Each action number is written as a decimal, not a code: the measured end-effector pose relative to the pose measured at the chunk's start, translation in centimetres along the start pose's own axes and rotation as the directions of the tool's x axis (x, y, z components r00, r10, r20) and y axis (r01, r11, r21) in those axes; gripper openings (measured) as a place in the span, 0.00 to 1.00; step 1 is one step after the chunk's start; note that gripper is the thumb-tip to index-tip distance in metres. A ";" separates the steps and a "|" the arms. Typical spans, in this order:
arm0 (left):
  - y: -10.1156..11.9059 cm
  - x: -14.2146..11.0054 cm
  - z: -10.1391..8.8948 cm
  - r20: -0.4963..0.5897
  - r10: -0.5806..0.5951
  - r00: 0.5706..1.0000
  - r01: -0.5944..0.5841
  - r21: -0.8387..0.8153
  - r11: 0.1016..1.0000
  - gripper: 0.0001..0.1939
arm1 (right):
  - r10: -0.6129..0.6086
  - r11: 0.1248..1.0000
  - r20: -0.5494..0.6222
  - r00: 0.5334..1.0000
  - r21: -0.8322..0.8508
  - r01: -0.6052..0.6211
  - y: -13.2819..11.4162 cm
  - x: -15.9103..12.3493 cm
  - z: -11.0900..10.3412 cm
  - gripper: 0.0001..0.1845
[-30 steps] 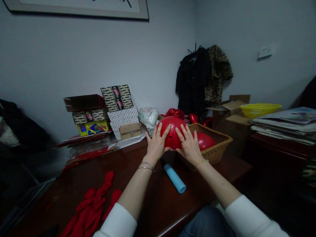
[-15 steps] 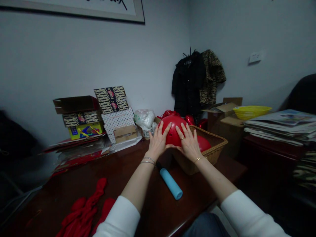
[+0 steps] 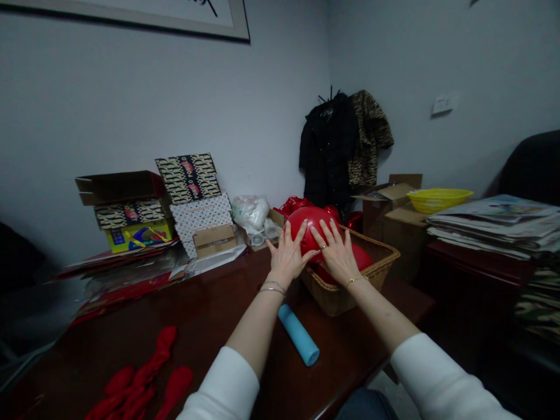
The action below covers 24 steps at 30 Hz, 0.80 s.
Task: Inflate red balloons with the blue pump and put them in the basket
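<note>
A round, inflated red balloon [image 3: 311,221] is between my two hands at the left side of a wicker basket [image 3: 380,269]. My left hand [image 3: 289,254] rests its spread fingers on the balloon's left side, thumb stretched to the right. On the right side, my right hand [image 3: 336,251] lies with its fingers fanned over the balloon. Below it, more red balloon surface [image 3: 361,256] shows inside the basket. The balloon's underside is hidden by my hands. A light blue cylinder [image 3: 300,335] lies on the table near my left wrist.
Limp red balloons [image 3: 140,373] lie at the table's [image 3: 210,315] front left. Stacked boxes [image 3: 192,181] and a plastic bag [image 3: 250,213] stand along the back. Right of the basket are cardboard boxes [image 3: 405,227], a yellow basket [image 3: 440,200] and stacked papers [image 3: 494,224].
The balloon and both hands have come lower, closer to the basket. My left hand has turned, and its thumb now points up and right across the balloon. The view has shifted slightly.
</note>
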State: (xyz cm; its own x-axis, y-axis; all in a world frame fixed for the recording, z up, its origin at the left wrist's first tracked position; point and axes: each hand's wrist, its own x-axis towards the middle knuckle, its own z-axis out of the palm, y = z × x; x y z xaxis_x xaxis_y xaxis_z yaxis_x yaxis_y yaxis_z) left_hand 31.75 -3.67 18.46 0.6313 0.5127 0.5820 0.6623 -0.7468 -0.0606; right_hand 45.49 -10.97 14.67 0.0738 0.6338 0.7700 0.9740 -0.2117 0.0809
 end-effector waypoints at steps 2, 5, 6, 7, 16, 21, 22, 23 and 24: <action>0.1 0.1 0.8 0.007 0.003 1.000 -0.003 -0.008 1.000 0.36 | -0.009 1.000 0.001 1.000 -0.009 0.009 0.3 -0.1 0.2 0.44; 0.1 0.1 2.0 0.036 0.009 0.999 -0.009 -0.018 1.000 0.30 | -0.029 0.999 0.012 0.999 -0.012 0.030 0.6 -0.3 0.5 0.44; 0.1 0.0 2.3 0.044 0.006 0.999 -0.006 -0.019 1.000 0.29 | -0.036 0.999 0.018 0.999 -0.012 0.036 0.7 -0.4 0.6 0.45; 0.1 0.0 2.6 0.051 0.001 0.999 0.000 -0.018 1.000 0.28 | -0.040 0.999 0.026 0.999 -0.012 0.041 0.8 -0.5 0.8 0.45; 0.5 -0.4 3.5 0.129 -0.066 0.989 0.066 0.006 0.998 0.28 | -0.020 1.000 0.038 0.999 0.010 0.019 2.2 -1.3 0.8 0.40; 1.0 -1.1 4.7 0.092 -0.084 0.992 0.086 -0.020 0.996 0.28 | 0.092 0.995 0.004 0.996 0.023 -0.092 2.7 -0.4 1.1 0.31; 1.2 -1.2 5.0 0.078 -0.089 0.993 0.091 -0.022 0.996 0.28 | 0.107 0.994 0.007 0.994 0.029 -0.107 2.7 -0.1 1.2 0.31; 1.3 -1.4 5.3 0.063 -0.093 0.994 0.095 -0.025 0.995 0.28 | 0.117 0.993 0.013 0.993 0.034 -0.117 2.6 0.2 1.3 0.30; 1.5 -1.6 5.5 0.049 -0.095 0.994 0.097 -0.027 0.995 0.29 | 0.124 0.991 0.019 0.992 0.039 -0.125 2.5 0.6 1.4 0.30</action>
State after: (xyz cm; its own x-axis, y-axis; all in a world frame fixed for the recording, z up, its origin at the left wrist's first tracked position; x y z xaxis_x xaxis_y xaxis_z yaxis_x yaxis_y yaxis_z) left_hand 33.95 -3.27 12.93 0.5840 0.6016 0.5449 0.7091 -0.7048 0.0181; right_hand 48.31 -10.15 14.45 0.1981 0.6166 0.7620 0.9648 -0.2600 -0.0404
